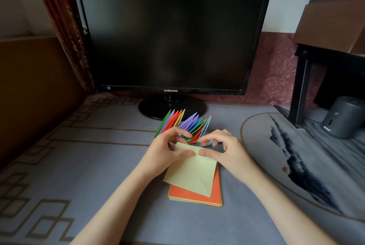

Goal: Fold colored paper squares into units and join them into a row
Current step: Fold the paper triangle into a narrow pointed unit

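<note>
The desk was covered in a grey cloth (98,165) with a brown line pattern, and a dark Samsung monitor (169,35) stood at the back of it against the wall. A red patterned curtain (65,27) hung to its left. To the right a round mat (296,156) with an ink-wash print lay on the cloth. A grey cylinder (344,116) stood on the mat beside a black stand (302,86), which carried a cardboard box (335,13).

I held a pale yellow sheet (193,173) by its far edge. My left hand (167,152) and my right hand (223,150) each pinched it there, thumbs on top and nearly meeting, fingers curled round behind. The sheet slanted down toward me, and its lower part lay over the stack of paper squares (189,193), whose top square was orange. The stack rested flat on the cloth between my forearms.

Just beyond my fingers stood the row of folded units (183,124), in front of the monitor's foot. Their green, purple, red, yellow and blue points fanned upward. Whether my fingertips touched the nearest units, I could not tell.
</note>
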The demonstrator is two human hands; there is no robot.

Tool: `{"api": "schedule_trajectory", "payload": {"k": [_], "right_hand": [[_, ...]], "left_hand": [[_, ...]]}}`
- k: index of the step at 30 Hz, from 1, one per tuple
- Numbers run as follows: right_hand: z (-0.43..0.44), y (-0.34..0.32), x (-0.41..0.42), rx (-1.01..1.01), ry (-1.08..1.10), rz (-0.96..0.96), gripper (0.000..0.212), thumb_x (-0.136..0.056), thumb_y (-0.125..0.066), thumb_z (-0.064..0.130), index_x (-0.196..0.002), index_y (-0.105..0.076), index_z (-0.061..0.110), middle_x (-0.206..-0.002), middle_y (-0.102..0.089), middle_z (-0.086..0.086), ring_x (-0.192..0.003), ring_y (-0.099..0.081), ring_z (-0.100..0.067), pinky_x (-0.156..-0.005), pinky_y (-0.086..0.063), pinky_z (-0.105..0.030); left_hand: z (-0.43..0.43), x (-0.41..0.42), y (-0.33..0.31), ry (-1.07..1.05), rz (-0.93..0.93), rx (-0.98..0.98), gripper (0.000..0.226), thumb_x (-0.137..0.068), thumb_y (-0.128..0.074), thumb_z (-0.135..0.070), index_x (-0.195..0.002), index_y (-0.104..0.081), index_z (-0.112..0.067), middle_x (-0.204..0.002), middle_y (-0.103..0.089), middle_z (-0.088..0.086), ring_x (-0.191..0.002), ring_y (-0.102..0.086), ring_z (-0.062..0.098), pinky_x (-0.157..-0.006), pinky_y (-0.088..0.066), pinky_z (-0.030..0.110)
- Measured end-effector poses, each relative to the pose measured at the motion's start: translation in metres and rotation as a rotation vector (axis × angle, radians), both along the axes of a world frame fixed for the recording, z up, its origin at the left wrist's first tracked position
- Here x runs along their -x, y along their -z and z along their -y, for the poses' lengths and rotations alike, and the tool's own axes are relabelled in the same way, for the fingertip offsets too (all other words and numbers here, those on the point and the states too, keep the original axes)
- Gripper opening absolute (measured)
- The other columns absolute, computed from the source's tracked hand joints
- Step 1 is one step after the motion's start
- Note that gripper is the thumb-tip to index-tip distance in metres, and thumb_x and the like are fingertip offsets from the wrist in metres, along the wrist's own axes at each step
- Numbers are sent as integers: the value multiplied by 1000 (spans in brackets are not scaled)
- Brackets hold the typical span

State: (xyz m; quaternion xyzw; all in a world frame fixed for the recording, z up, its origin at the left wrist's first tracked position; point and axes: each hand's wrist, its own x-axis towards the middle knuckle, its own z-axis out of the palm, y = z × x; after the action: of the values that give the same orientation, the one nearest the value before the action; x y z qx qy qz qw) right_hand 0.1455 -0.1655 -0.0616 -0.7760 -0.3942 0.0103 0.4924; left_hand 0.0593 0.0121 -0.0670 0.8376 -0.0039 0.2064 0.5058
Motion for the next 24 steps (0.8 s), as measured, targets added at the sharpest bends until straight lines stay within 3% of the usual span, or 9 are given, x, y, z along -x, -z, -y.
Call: {"api": "schedule_trajectory", "payload": {"k": [4, 6, 10, 12, 15, 17, 19, 21, 24], "right_hand": [[-1, -4, 2, -137, 0, -147, 19, -75, -75, 4, -71, -69, 22, -67, -66, 11, -61, -51, 2, -60, -38, -9], [-1, -6, 0, -218, 32, -210, 20, -76, -73, 2, -70, -68, 20, -64, -66, 10, -60, -53, 0, -56, -40, -12], [0, -7, -2, -267, 59, -301, 10, -80, -70, 4, -78, -68, 14, -71, -68, -1, -61, -57, -6, -47, -40, -19], [-1, -5, -1, -267, 51, -288, 13, -83, -68, 6, -87, -68, 18, -79, -70, 0, -66, -59, -7, -53, -44, -23], [1, -4, -2, -259, 11, -81, 33, -89, -53, 2, -102, -66, 30, -106, -67, 11, -92, -61, -7, -78, -49, -24], [3, -5, -2, -190, -51, 63, 61, -73, -32, -13, -101, -68, 27, -126, -56, 12, -113, -53, -6, -94, -41, -17], [4, -2, -2, -68, -102, 150, 74, -57, -24, -12, -95, -71, 29, -138, -44, 15, -123, -42, -6, -103, -30, -13], [2, 2, -3, 23, -133, 206, 68, -66, -33, -15, -96, -73, 31, -143, -38, 17, -127, -35, -9, -105, -28, -15], [0, 4, -4, 29, -130, 241, 42, -76, -61, -7, -97, -74, 28, -142, -41, 8, -127, -35, -11, -106, -29, -18]], "left_hand": [[3, 1, -7, -19, -14, 237, 39, -66, -83, -26, -99, -64, -21, -97, -69, 9, -88, -67, 19, -77, -54, 34], [3, 3, -8, -15, -76, 282, 40, -64, -83, -34, -96, -65, -19, -96, -72, 2, -88, -69, 18, -78, -56, 35], [4, 3, -5, -8, -137, 282, 21, -75, -77, -24, -92, -68, -16, -89, -74, -2, -82, -71, 15, -73, -57, 28], [2, 2, -4, -25, -127, 302, 17, -78, -75, -21, -92, -69, -16, -90, -74, -1, -83, -71, 17, -75, -57, 31], [1, 2, -6, -46, -120, 355, 15, -79, -74, -20, -93, -70, -16, -88, -75, -2, -82, -72, 17, -72, -57, 27], [1, 2, -7, -42, -123, 375, 13, -80, -72, -19, -93, -69, -18, -86, -75, -6, -80, -72, 13, -68, -56, 21], [1, 2, -7, -31, -131, 378, 12, -82, -71, -20, -94, -69, -18, -87, -75, -6, -81, -72, 13, -69, -56, 21], [1, 2, -7, -20, -145, 378, 14, -82, -70, -20, -96, -69, -17, -89, -75, -4, -82, -72, 14, -72, -57, 24], [0, 2, -6, -2, -154, 384, 14, -83, -70, -20, -96, -70, -14, -91, -75, 1, -84, -72, 19, -78, -57, 33]]}}
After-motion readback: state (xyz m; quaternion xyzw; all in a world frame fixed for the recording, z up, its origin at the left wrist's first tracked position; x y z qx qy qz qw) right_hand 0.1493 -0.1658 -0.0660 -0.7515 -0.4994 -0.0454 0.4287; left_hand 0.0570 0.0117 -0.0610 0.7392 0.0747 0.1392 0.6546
